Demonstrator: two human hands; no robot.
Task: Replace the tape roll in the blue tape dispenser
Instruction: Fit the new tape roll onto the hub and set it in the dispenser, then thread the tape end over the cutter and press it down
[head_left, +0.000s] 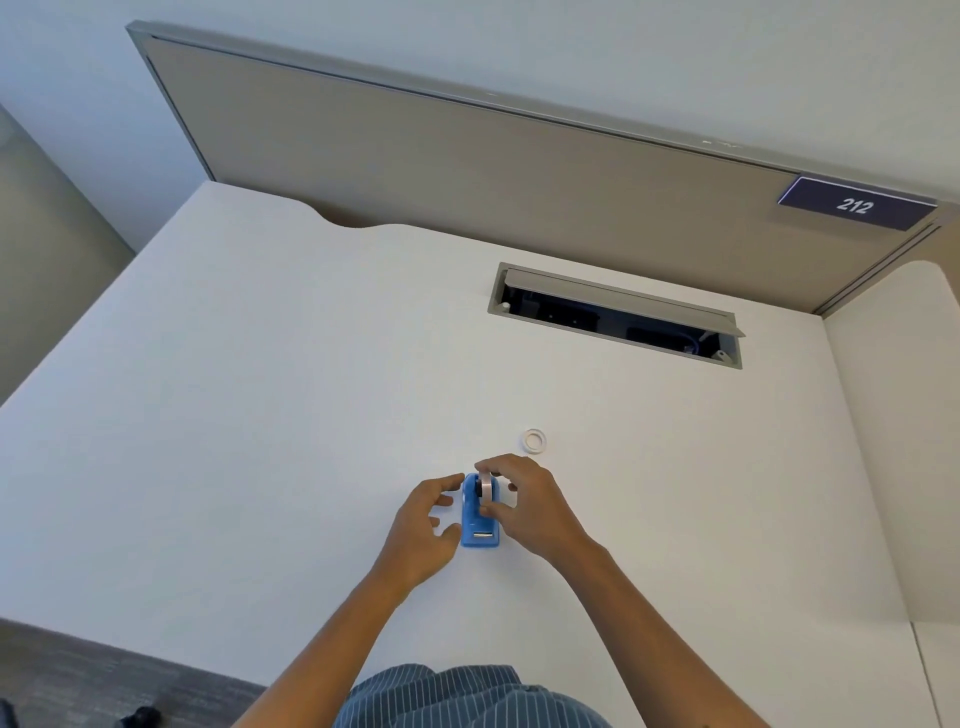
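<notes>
A small blue tape dispenser (479, 525) stands on the white desk (260, 415), its cutter end toward me. A tape roll (486, 489) sits upright in its cradle. My right hand (530, 506) pinches that roll between thumb and fingers from the right. My left hand (423, 525) is on the dispenser's left side, fingers spread, with thumb and fingertip touching the blue body. A second, whitish tape ring (534, 441) lies flat on the desk just beyond my right hand.
An open cable hatch (615, 314) with a raised grey lid is set in the desk behind. A beige partition (467, 156) with a "212" sign (854, 205) closes the back. The desk's near edge runs at lower left.
</notes>
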